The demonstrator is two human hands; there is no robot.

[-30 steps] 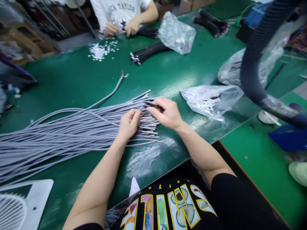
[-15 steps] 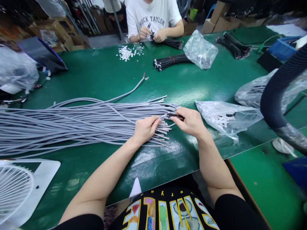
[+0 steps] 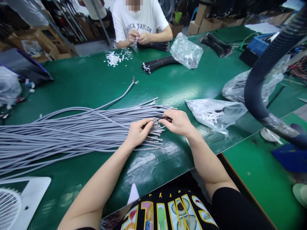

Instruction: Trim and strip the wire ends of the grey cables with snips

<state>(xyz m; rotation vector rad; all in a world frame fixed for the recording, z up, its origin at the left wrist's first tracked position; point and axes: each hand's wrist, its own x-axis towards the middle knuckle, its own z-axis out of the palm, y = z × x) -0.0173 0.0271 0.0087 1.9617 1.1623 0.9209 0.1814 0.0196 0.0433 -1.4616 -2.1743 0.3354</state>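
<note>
A thick bundle of grey cables (image 3: 79, 134) lies across the green table, its stripped ends with bare braid pointing right. My left hand (image 3: 139, 133) is closed in a pinch on a grey cable close to its stripped end. In my right hand (image 3: 178, 123) is a small dark tool (image 3: 166, 118), slim and pointed, its tip against the braid by my left fingertips. Most of the tool is hidden in my fingers, so its exact kind cannot be told. One cable (image 3: 122, 95) bends away above the bundle, its inner wires showing.
To the right lie a clear bag (image 3: 216, 114) of white parts and a thick black hose (image 3: 255, 86). A white fan (image 3: 39, 188) sits at lower left. Across the table a person (image 3: 141, 24) handles small pieces beside black cable bundles (image 3: 159, 63) and scattered white bits (image 3: 115, 59).
The whole view has swung slightly to the right. My hands stay together at the cable ends, and the dark tool has come closer to my left fingertips.
</note>
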